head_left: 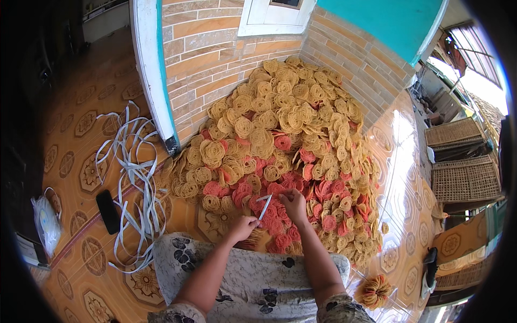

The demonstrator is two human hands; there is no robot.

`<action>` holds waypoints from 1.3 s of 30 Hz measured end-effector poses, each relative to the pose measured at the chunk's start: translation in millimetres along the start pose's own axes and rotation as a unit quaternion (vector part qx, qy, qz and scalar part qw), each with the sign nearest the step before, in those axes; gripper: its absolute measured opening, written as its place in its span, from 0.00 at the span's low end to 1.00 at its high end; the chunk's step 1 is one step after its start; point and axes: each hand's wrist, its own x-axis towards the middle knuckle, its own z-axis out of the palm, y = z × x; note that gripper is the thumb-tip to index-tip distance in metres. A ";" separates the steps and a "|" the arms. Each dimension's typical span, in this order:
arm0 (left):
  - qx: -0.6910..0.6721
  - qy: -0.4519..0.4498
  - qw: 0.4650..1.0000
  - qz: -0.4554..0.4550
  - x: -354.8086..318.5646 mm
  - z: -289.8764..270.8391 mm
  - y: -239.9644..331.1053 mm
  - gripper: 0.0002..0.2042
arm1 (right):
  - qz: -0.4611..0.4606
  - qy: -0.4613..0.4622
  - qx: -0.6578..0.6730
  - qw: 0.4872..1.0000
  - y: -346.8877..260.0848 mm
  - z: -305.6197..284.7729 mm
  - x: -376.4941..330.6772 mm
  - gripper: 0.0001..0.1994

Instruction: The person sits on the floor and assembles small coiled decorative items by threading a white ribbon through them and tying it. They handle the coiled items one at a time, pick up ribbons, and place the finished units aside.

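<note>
A large heap of coiled, noodle-like rounds, mostly yellow rounds [262, 141] with many red rounds [323, 189] among them, lies in front of me. Over its near edge, my left hand [243, 228] pinches a narrow white strip [265, 207], which rises from the fingers and bends at its top. Some yellow strands show just below this hand. My right hand [294, 207] is to the right of the strip's bend, fingers closed together; whatever they hold is too small to make out. Patterned grey-white cloth [237, 269] covers my lap beneath both forearms.
Loose white strips [134, 185] lie tangled on the tiled floor at left, beside a black phone [108, 211] and a clear plastic bag [46, 223]. A ring-shaped bundle of rounds [375, 292] sits at lower right. Brick walls [204, 51] back the heap; woven racks [464, 179] stand far right.
</note>
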 end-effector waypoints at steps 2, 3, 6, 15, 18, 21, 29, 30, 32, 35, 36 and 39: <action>0.005 0.004 1.000 0.007 0.2 1.5 0.1 0.13 | 0.048 -0.034 0.048 0.997 -3.4 -2.4 -5.1 0.09; -0.004 0.003 1.000 0.012 0.6 1.9 0.3 0.13 | 0.063 -0.053 0.078 0.994 -4.8 -3.6 -6.4 0.09; -0.018 -0.006 1.000 0.017 0.7 1.3 -0.2 0.13 | 0.033 -0.052 0.082 0.995 -9.3 -3.1 -7.9 0.09; -0.033 -0.003 0.999 0.018 0.7 1.3 -2.9 0.13 | -0.152 -0.133 -0.077 0.976 -25.0 -10.1 -21.8 0.06; -0.028 0.012 0.999 0.015 1.3 -1.6 -0.1 0.13 | -0.205 -0.137 -0.156 0.957 -14.6 -12.5 -8.1 0.09; -0.033 0.018 0.999 0.011 -0.8 -2.5 3.8 0.14 | -0.090 0.109 -0.376 0.916 -0.9 -9.9 13.2 0.16; -0.066 0.030 0.995 0.065 6.6 8.0 -11.8 0.14 | 0.038 0.007 0.010 0.999 -3.7 -16.5 12.2 0.12; -0.063 0.031 0.996 0.063 7.7 10.6 -14.4 0.14 | 0.035 -0.001 0.030 0.999 -6.7 -16.0 9.0 0.11; -0.053 0.034 0.996 0.061 9.7 13.5 -16.9 0.14 | 0.055 -0.008 0.067 0.996 -12.4 -15.8 2.9 0.10; -0.019 0.036 0.997 0.061 8.2 11.9 -14.5 0.14 | 0.048 -0.013 0.116 0.992 -20.2 -15.7 -2.5 0.09; -0.020 0.024 0.998 0.049 7.1 10.1 -12.3 0.13 | 0.056 -0.016 0.129 0.990 -22.6 -15.9 -3.7 0.09; -0.024 0.000 0.999 0.022 3.6 4.6 -4.7 0.13 | 0.031 -0.030 0.126 0.991 -29.0 -17.2 -6.2 0.09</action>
